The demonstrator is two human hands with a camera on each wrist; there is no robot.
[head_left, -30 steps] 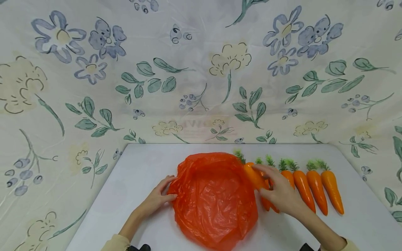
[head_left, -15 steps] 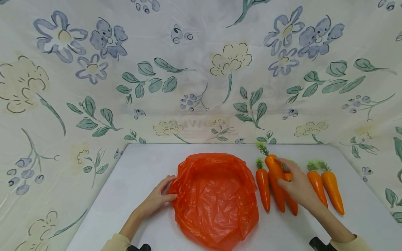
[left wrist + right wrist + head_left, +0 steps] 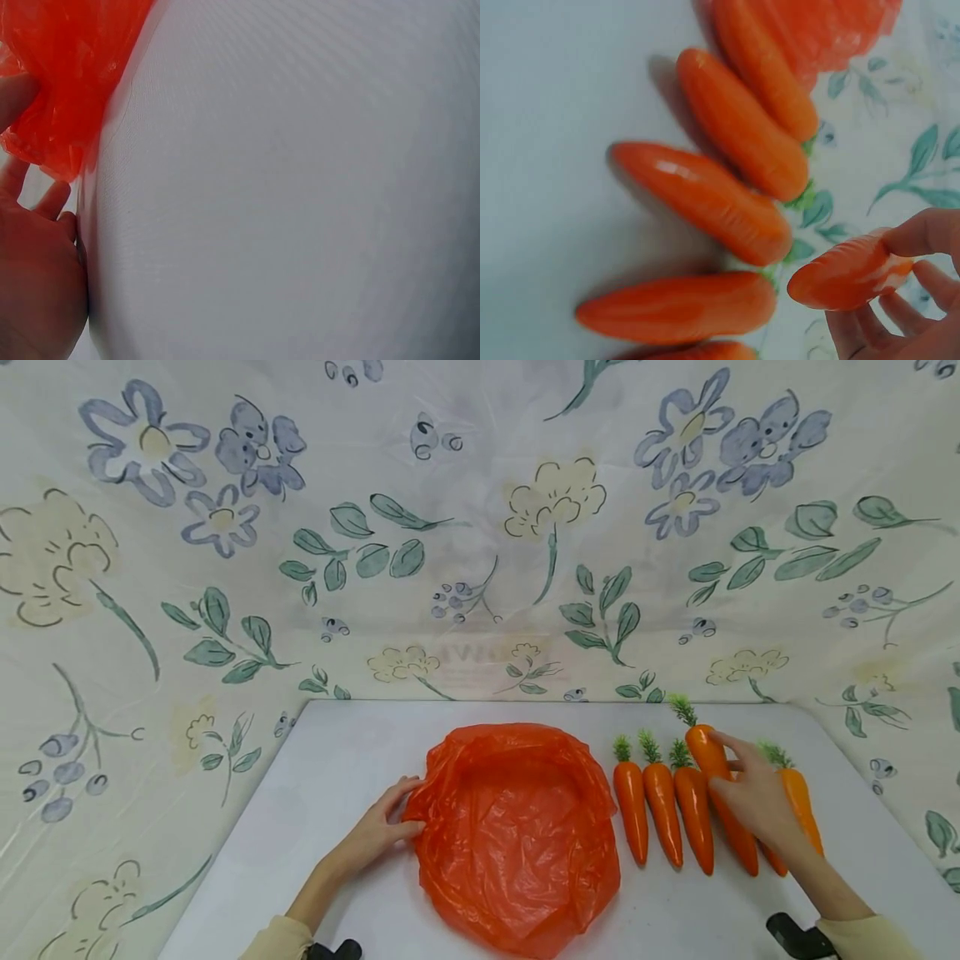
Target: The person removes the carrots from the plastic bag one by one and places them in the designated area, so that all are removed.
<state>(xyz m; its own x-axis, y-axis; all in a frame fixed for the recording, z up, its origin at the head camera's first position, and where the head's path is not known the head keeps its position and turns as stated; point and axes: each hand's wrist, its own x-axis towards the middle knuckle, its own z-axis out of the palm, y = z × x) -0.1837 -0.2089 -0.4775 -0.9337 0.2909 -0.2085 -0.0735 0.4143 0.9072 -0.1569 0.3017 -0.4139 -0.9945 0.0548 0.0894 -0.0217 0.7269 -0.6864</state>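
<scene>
In the head view a red plastic bag (image 3: 517,827) lies wide open on the white table. My left hand (image 3: 382,827) holds its left edge, the thumb and fingers on either side of the film. In the left wrist view the thumb lies over the bag (image 3: 75,67) and the other fingers sit below it. My right hand (image 3: 757,797) grips a toy carrot (image 3: 707,747) with a green tuft, above a row of similar carrots. The right wrist view shows this carrot (image 3: 844,274) between thumb and fingers, apart from the row.
To the right of the bag, several orange carrots (image 3: 663,818) lie side by side, tufts pointing away from me. The rightmost carrot (image 3: 801,802) is partly behind the right hand. A flower-printed cloth (image 3: 465,568) hangs behind and beside the white table (image 3: 300,802).
My right hand has moved rightward with the carrot, from the bag's right edge along the row of carrots. The left hand has stayed at the bag's edge.
</scene>
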